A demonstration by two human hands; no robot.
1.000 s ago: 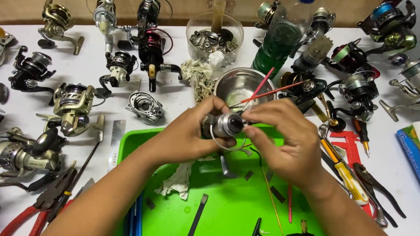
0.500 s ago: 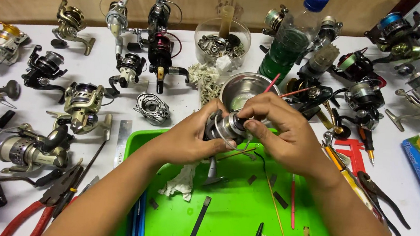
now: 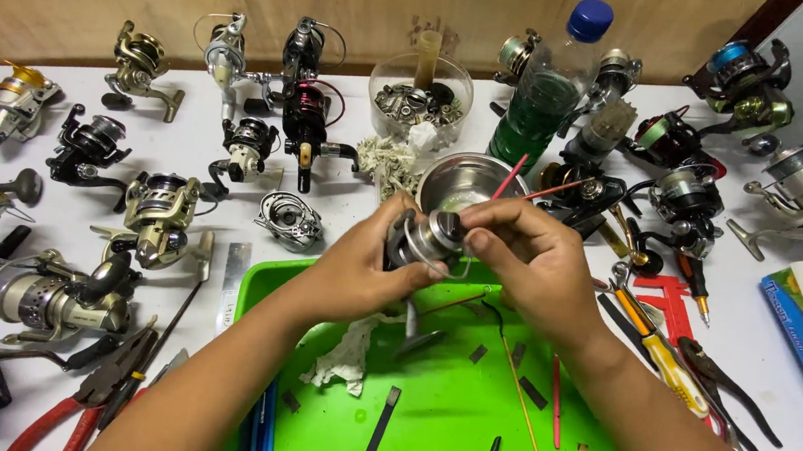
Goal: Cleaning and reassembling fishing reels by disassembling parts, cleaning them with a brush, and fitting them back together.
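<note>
Silver metal spinning-reel body [image 3: 427, 242], held above the far edge of the bright green plastic tray [image 3: 443, 420], left hand [image 3: 355, 274] clenched round it, right hand [image 3: 527, 264] fingers pinching its front. A slip could drop small parts among the tray's clutter or into the steel bowl [image 3: 467, 185] just beyond.

White table [image 3: 330, 167]: fishing reels [image 3: 159, 216], green tray [image 3: 443, 420], pliers [image 3: 87, 396], bottle [image 3: 551, 89]
</note>
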